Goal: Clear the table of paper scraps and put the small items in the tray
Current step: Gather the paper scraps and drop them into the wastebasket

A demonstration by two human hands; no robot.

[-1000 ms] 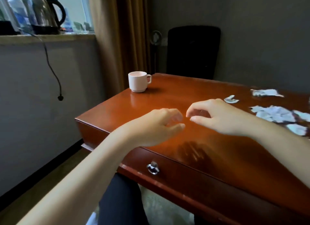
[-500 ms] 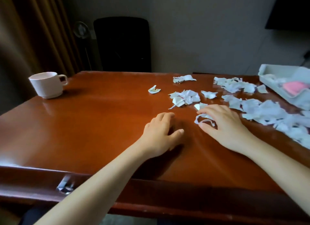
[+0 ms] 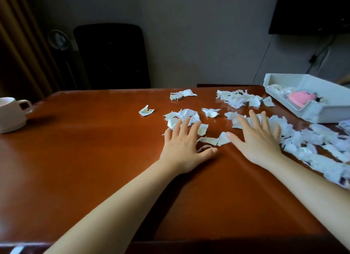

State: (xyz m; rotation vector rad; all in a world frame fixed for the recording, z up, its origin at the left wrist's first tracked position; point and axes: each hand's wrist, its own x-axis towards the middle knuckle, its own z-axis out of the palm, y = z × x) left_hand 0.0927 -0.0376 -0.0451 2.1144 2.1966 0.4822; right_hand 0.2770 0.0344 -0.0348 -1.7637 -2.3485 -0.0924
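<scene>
**A:** What are the hands doing?

**B:** Both lie palm-down with straight, spread fingers, and neither is grasping anything. The left hand [image 3: 181, 147] has its fingertips on a clump of paper scraps [image 3: 189, 113] in the middle of the table [image 3: 85, 149]. The right hand [image 3: 259, 140] rests on more scraps just to its right.

**A:** Where's the rest of the paper?

**B:** It's scattered from the centre to the right edge, with a thick band along the near right. A few loose bits lie farther back. The tray [image 3: 329, 111] sits at the far right and already holds something pink [image 3: 301, 99]. The cup [image 3: 11, 113] stands well apart at the far left.

**A:** How should the gathering go?

**B:** I'd say keep the palms low and draw both hands together, herding the scraps into one heap before lifting. Thin curls slip under the fingers, so press lightly and sweep slowly. Fetch the far stray bits too. I can't tell whether small items hide under the paper, so feel for them.
</scene>
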